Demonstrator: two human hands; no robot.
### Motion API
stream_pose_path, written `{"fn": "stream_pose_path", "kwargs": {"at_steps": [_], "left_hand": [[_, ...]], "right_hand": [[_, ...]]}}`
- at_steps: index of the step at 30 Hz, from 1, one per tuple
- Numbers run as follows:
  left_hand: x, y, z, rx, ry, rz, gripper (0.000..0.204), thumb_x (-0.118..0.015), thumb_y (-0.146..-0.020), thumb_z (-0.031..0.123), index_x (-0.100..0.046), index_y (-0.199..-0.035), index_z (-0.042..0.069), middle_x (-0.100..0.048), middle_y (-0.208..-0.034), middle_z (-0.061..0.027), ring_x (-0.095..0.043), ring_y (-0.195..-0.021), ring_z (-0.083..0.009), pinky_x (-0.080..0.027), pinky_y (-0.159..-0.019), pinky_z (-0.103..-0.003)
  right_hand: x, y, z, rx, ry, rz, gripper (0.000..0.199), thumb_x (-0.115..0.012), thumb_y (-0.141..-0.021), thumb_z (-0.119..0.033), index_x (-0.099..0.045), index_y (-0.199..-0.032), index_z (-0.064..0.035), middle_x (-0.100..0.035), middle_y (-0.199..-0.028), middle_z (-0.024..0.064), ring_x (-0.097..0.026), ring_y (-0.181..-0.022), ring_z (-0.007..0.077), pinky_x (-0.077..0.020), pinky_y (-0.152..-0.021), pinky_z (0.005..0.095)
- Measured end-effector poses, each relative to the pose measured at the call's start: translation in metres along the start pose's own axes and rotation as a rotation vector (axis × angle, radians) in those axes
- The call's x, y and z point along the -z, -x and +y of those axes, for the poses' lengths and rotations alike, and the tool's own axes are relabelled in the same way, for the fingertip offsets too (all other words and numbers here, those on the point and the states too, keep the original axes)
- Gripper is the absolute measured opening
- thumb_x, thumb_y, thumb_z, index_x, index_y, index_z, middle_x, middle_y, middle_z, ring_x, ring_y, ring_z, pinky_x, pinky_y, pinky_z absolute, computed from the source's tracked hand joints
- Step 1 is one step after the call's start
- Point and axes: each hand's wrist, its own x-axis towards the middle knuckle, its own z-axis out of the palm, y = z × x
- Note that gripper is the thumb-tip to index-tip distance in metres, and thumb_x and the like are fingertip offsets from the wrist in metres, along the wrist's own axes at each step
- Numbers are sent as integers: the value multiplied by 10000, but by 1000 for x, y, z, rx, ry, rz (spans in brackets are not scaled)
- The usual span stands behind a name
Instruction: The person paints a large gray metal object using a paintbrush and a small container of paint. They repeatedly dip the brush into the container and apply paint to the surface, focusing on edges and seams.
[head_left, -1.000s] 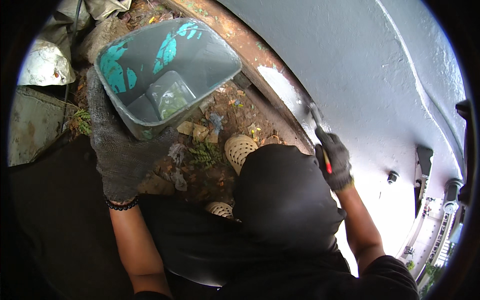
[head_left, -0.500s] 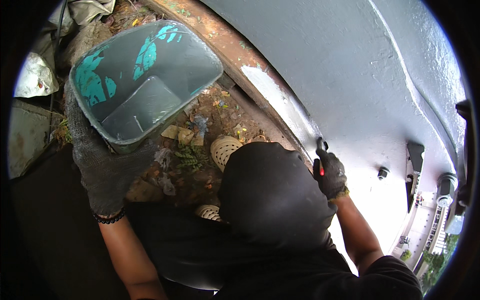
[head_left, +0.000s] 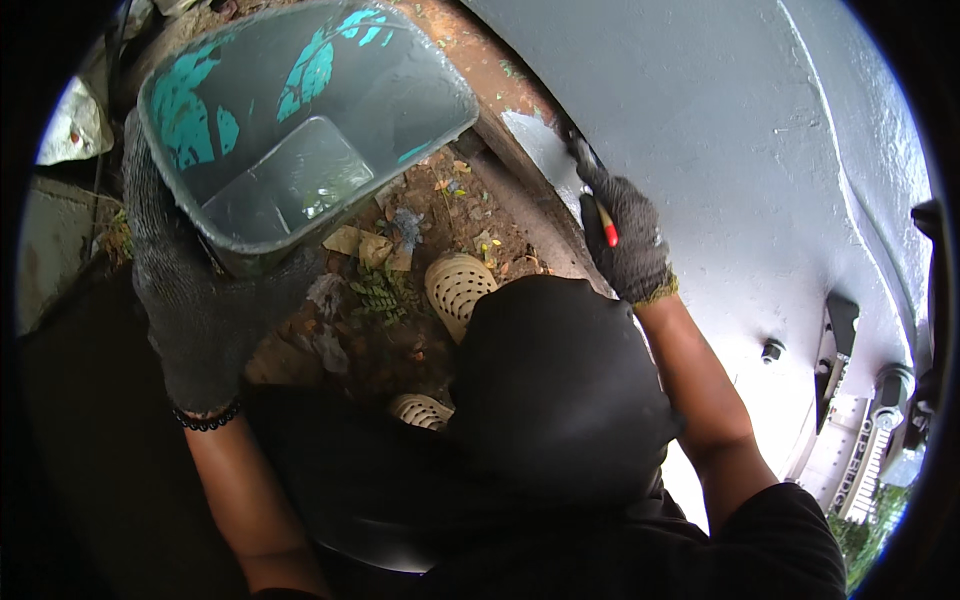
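Note:
In my gloved left hand is a rectangular plastic paint bucket, gripped at its near left side. Grey paint coats its inner walls, with turquoise patches showing through. Wet grey paint glistens at the bottom. My right hand, also gloved, is closed around a paintbrush with a red-tipped handle. The brush head points away from me at the lower edge of a large grey painted surface, next to a pale painted strip. Whether the bristles touch it, I cannot tell.
Leaf-strewn soil lies below, with a small green plant and scraps. My perforated beige clogs stand there. A rusty ledge runs along the grey surface. Bolts and a dark bracket stick out at right.
My right hand and the paintbrush have moved away from me and leftward along the strip. The bucket sits slightly higher and farther right in view, still in my left hand.

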Motion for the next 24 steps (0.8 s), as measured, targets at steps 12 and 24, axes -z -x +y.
{"fn": "stream_pose_path", "kwargs": {"at_steps": [12, 24], "left_hand": [[-10, -1, -2, 19, 94, 46, 999, -948, -763, 380, -453, -1548, 8, -581, -1458, -253, -624, -1299, -406, -535, -1054, -484], [-22, -8, 1, -36, 178, 52, 1087, -994, -686, 409, -459, -1550, 22, -573, -1486, -241, -645, -1287, -393, -560, -1057, -480]], "right_hand": [[51, 132, 27, -442, 290, -472, 316, -628, -973, -128, -630, -1278, -45, -698, -1160, 209, -669, -1070, 403, -547, -926, 518], [-20, -63, 2, 162, 181, 116, 213, -633, -1033, -131, -752, -1185, -41, -775, -1085, 206, -752, -900, 376, -605, -805, 425]]}}
